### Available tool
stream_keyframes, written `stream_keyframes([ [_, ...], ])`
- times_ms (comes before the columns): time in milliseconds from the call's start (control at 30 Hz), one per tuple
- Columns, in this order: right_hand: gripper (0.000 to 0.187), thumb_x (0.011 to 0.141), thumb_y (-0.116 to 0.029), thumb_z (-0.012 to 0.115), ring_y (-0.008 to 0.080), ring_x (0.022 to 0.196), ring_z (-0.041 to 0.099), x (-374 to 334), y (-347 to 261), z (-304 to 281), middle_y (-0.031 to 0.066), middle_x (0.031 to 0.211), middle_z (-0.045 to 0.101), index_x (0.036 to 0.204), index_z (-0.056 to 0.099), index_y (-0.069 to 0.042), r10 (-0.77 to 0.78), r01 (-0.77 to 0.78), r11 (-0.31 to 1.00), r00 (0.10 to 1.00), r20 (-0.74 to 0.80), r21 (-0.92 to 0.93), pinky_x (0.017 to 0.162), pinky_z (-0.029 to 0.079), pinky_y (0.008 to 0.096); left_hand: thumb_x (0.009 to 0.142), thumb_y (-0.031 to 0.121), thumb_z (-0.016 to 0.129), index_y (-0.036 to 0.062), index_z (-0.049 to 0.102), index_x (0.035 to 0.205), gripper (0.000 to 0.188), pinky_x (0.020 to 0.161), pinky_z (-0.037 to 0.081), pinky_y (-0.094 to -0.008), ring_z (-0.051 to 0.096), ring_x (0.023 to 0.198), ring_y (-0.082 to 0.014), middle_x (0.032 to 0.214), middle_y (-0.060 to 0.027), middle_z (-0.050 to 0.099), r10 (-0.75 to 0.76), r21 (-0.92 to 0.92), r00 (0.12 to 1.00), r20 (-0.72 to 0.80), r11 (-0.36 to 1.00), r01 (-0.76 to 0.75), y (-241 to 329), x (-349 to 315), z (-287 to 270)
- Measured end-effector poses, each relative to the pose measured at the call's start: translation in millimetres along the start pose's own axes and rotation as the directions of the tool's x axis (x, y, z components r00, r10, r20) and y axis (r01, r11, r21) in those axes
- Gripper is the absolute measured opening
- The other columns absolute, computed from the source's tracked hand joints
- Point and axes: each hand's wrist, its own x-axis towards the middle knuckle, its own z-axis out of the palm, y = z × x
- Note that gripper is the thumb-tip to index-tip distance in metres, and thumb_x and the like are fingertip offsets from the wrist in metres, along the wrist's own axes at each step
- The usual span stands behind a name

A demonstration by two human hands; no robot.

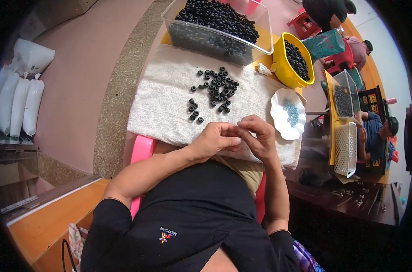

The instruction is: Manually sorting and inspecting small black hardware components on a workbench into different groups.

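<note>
My left hand (216,139) and my right hand (260,137) meet over the near edge of a white towel (167,90). Fingers and thumbs are pinched together on both sides, and whatever they hold is too small or hidden to make out. Just beyond my hands lies a loose scatter of small black ring-shaped pieces (220,88), several with holes facing up. To the right of my right hand, a white scalloped dish (280,124) carries a little heap of tiny teal pieces (291,112).
A clear plastic bin (206,38) of black pieces stands at the far edge, with a yellow tub (282,68) of similar pieces beside it. White sacks (17,102) stand at left. Another person (373,136) sits at right near a white perforated basket (345,149).
</note>
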Motion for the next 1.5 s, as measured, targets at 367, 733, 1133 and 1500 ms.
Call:
stream_keyframes([
  [367,0.008,0.08,-0.003,0.069,0.0212,0.082,0.066,2,-12,-9,0.0107,0.087,0.067,0.087,0.071,0.0,0.018,-0.005,0.988,0.996,0.086,-0.151,0.074,0.051,0.0301,0.09,0.003,0.065,-0.0051,0.058,0.117,0.029,0.078,0.055,-0.0272,0.064,0.088,-0.0125,0.101,-0.0075,0.066,0.057,0.17,0.998,0.023,0.984,-0.06,2,-1,1],
  [733,0.008,0.084,0.0,0.068,0.0173,0.084,0.066,-5,-6,-10,0.0095,0.091,0.066,0.092,0.069,0.001,0.071,-0.066,0.996,0.993,0.095,-0.055,0.073,0.052,0.0287,0.089,0.001,0.065,-0.0058,0.058,0.12,0.032,0.077,0.055,-0.0254,0.064,0.086,-0.011,0.097,-0.0061,0.065,0.058,0.233,0.998,0.028,0.97,-0.063,4,-1,2],
  [1133,0.006,0.084,0.005,0.068,0.0122,0.084,0.06,-15,11,-30,0.0062,0.093,0.062,0.089,0.065,0.005,0.245,-0.335,0.892,0.922,0.299,0.302,0.077,0.049,0.0256,0.088,0.002,0.067,-0.0018,0.058,0.109,0.023,0.076,0.055,-0.0272,0.064,0.084,-0.0125,0.096,-0.0069,0.065,0.076,0.142,0.997,-0.012,0.987,-0.074,-1,2,-1],
  [1500,0.008,0.085,0.004,0.068,0.0133,0.088,0.061,-20,14,-33,0.0072,0.095,0.063,0.093,0.066,0.007,0.244,-0.347,0.891,0.91,0.336,0.292,0.08,0.051,0.0265,0.087,0.0,0.069,-0.0023,0.059,0.099,0.016,0.068,0.056,-0.0266,0.065,0.076,-0.0129,0.088,-0.0074,0.065,0.065,0.163,0.998,0.0,0.985,-0.064,-3,2,-2],
])
